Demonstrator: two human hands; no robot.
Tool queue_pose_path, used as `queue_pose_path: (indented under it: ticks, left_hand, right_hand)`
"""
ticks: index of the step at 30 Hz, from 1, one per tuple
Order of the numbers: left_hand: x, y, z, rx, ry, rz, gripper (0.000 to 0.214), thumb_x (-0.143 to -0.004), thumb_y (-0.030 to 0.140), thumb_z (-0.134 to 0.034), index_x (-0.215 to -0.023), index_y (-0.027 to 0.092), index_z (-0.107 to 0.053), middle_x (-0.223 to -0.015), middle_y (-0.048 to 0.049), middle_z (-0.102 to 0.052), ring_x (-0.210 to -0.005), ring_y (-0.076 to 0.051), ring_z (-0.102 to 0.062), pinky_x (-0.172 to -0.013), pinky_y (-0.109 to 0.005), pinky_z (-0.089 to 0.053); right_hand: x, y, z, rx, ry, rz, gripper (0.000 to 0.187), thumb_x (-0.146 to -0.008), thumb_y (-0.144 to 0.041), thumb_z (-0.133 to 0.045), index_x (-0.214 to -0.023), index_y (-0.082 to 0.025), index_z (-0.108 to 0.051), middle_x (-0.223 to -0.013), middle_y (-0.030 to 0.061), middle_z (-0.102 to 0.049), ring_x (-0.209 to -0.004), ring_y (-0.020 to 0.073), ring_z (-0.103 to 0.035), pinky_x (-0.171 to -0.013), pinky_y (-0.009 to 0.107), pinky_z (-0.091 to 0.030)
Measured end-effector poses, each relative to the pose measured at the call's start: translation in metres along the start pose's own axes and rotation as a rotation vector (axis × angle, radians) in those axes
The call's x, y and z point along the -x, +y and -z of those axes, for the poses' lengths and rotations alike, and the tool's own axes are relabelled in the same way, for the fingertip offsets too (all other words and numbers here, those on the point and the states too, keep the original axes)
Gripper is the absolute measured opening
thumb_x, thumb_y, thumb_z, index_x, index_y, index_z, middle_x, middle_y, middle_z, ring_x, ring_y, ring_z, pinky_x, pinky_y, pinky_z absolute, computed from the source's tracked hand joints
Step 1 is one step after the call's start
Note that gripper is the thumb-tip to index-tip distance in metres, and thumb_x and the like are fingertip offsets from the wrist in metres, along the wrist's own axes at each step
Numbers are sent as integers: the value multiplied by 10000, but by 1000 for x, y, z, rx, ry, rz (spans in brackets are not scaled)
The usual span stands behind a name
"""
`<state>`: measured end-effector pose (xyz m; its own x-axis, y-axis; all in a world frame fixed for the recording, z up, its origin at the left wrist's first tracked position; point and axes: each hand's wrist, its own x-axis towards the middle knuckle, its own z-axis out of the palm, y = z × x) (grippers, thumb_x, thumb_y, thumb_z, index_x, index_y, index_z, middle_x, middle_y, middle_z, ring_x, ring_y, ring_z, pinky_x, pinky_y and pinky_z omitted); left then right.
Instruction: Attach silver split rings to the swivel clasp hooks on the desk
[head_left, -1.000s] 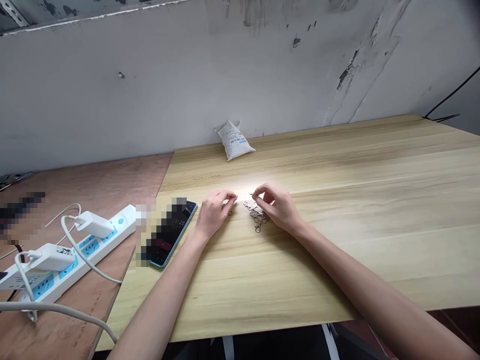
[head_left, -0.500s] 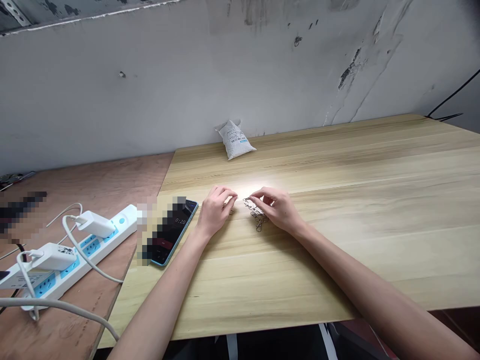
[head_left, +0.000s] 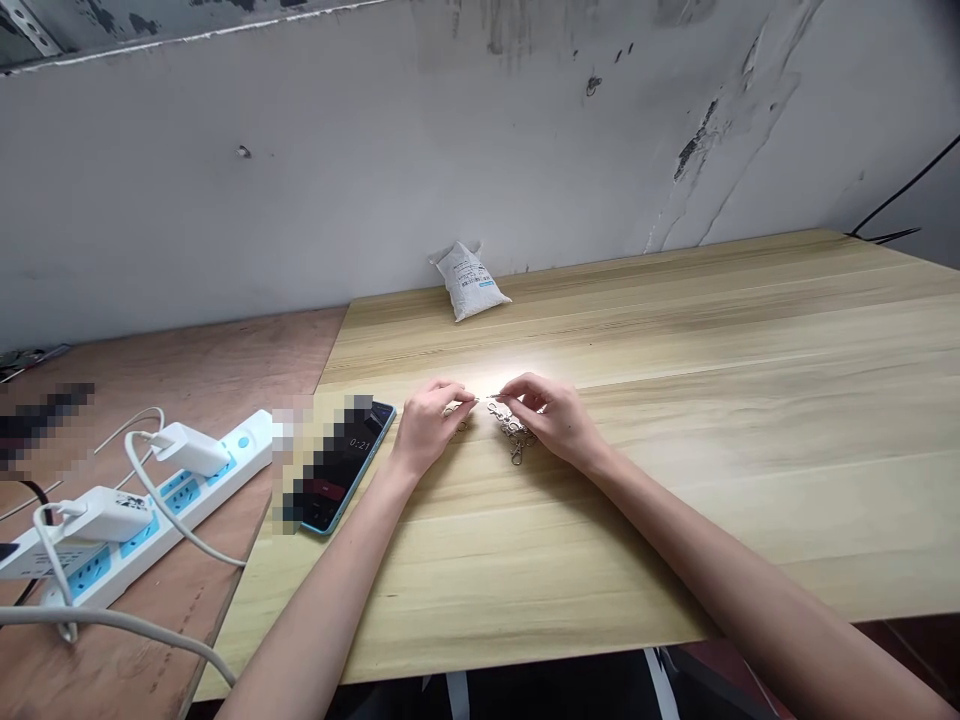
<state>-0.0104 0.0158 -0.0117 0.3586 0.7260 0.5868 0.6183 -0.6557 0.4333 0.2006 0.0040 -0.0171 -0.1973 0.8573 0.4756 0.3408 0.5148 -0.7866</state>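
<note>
Directions taken from the gap between the person's fingertips, 12 o'clock toward the wall (head_left: 375, 170).

Left hand (head_left: 430, 425), at 8–9 o'clock: thumb and finger pinched together on a tiny piece (head_left: 477, 400), too small to identify. Some metal bits (head_left: 460, 427) lie on the table beneath the fingers, partly hidden.

Right hand (head_left: 553, 418), at 3–4 o'clock: thumb and forefinger grasping a small metal clasp (head_left: 492, 397), its end pointing toward 9 o'clock. The two held pieces are very near each other; contact cannot be determined.

Pile of metal clasps (head_left: 516, 436): at 4–5 o'clock, on the light wooden table (head_left: 675, 470), just beside the right hand and partly covered by it. One clasp extends from the pile's 6 o'clock edge.

Surroundings: phone (head_left: 346, 476) between 8 and 9 o'clock, lying near the left wrist, display reading 0:21. White power strip (head_left: 181, 491) farther out on the same bearing, on the reddish-brown board (head_left: 292, 345), two chargers plugged in. Pale labelled package (head_left: 474, 288) at 12 o'clock, near the wall.
</note>
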Motion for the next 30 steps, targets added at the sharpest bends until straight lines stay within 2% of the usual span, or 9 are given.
queue_pose_path:
  ticks: [5, 13, 18, 24, 30]
  left_hand:
    - [0, 1, 0, 38, -20, -11, 49, -877, 215, -661, -833, 206, -680, -904, -34, -742, -925, -189, -683, -810, -319, -552]
    - [-4, 6, 1, 13, -11, -123, 127, -922, 263, -607, -844, 201, -687, -908, -47, -737, -879, -191, -626, -779, -349, -524]
    - [-4, 7, 0, -19, -3, -139, 132, -942, 229, -572, -926, 213, -702, -953, -43, -726, -929, -190, -598, -819, -349, -504]
    - [-4, 6, 0, -54, 44, -129, 87, -912, 228, -620, -912, 221, -707, -966, -45, -695, -969, -198, -573, -837, -342, -494]
    - [-4, 6, 1, -29, 26, -102, 79, -906, 244, -631, -899, 225, -707, -987, -47, -684, -992, -200, -564, -875, -359, -477]
  right_hand:
    - [0, 1, -1, 43, -42, 52, 94, -882, -252, -615, -859, -205, -693, -789, 12, -709, -564, 102, -558, -556, 240, -447]
    - [0, -5, -1, 90, -50, 42, 185, -913, -327, -586, -835, -195, -689, -778, 34, -676, -577, 112, -542, -565, 256, -438]
    - [-1, -6, 0, 124, -19, 18, 246, -919, -379, -582, -780, -197, -673, -741, 32, -660, -565, 115, -524, -554, 252, -417]
    - [-1, -7, 1, 115, -25, 6, 220, -916, -348, -590, -784, -192, -672, -753, 28, -642, -574, 113, -515, -562, 252, -410]
    - [-1, -7, 1, 118, -23, -18, 196, -903, -321, -600, -776, -189, -671, -756, 25, -640, -559, 106, -504, -550, 249, -403]
